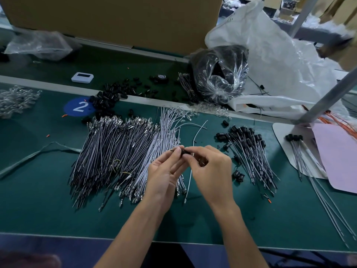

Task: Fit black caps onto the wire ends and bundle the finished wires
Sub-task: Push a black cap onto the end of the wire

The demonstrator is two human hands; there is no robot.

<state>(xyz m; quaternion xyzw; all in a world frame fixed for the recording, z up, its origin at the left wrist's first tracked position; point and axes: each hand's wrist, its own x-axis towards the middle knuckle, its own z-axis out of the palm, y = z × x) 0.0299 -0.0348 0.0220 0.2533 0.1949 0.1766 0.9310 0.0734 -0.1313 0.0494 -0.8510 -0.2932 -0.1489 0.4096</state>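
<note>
From the head camera, the job looks early. A big heap of bare dark and pale wires (119, 155) covers the green surface (38, 190) at nine o'clock from the hands. The fan of finished wires with black caps on their ends (249, 151) at three o'clock is much smaller and not yet tied. A few more capped wires (297, 151) lie further out at three o'clock. A pile of loose black plastic caps (108, 97) waits at eleven o'clock.

One fitting is in hand. The left hand (166, 171) pinches a small black cap (184, 152) between thumb and forefinger, lifted above the heap. The right hand (210, 167) meets it at the cap's three o'clock side, fingertips closed, apparently on a thin white wire (190, 176) trailing toward six o'clock. Whether the cap is fully seated I cannot tell.
</note>
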